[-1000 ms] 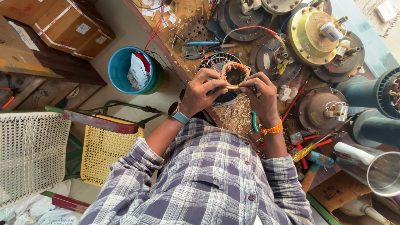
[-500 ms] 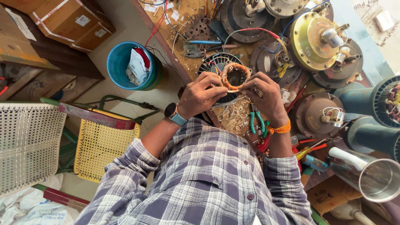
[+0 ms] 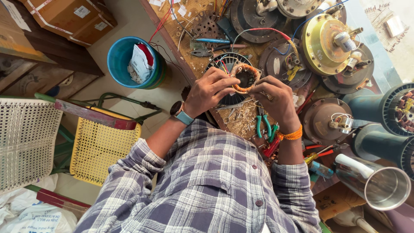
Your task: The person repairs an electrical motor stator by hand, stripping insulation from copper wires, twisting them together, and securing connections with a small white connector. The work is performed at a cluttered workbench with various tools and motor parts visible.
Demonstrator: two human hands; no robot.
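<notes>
A small round motor stator (image 3: 245,77) with copper windings is held over the cluttered workbench (image 3: 189,47). My left hand (image 3: 211,89), with a blue-strapped watch on its wrist, grips the stator's left side. My right hand (image 3: 276,100), with an orange thread on its wrist, holds the stator's right side with fingers pinched at the windings. Beneath the stator lies a dark round fan-motor part (image 3: 224,62) with red wires. Green-handled pliers (image 3: 264,126) lie on the bench under my right wrist.
Several fan motor housings (image 3: 324,39) and dark cylinders (image 3: 384,110) crowd the bench at the right. A steel mug (image 3: 379,183) stands at the lower right. A blue bucket (image 3: 125,60), a yellow stool (image 3: 97,146), a white mesh chair (image 3: 26,142) and cardboard boxes (image 3: 69,17) sit at the left.
The view has shifted slightly. Both hands stay on the stator, with small finger movements at the windings.
</notes>
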